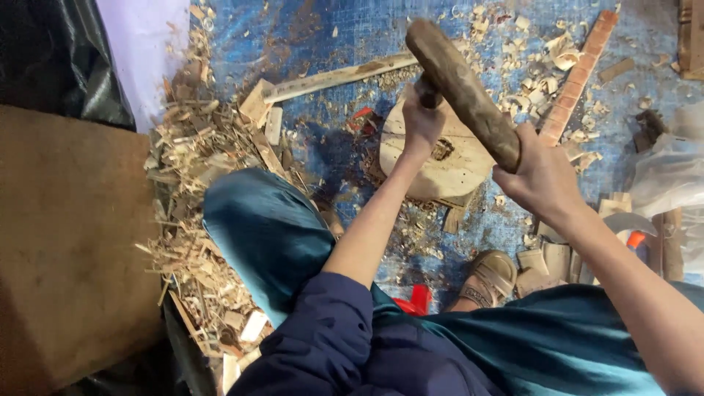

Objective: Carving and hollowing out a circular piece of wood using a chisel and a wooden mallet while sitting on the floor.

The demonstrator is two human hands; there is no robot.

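My right hand (541,178) grips the lower end of a thick brown wooden club (463,88), raised at a slant above the work. Under the club's upper end, my left hand (421,121) is closed around a dark upright tool handle (428,94). The handle stands over a pale round wooden piece (447,165) with a dark hole near its middle, lying on a blue tarp (330,44). The tool's lower tip is hidden by my hand.
Wood chips and shavings (198,183) pile up at the left, and offcuts are strewn about. A long wooden strip (337,77) and a reddish notched stick (579,73) lie beyond. My knee in teal trousers (271,235) and my sandalled foot (491,279) frame the piece. A brown board (66,242) fills the left.
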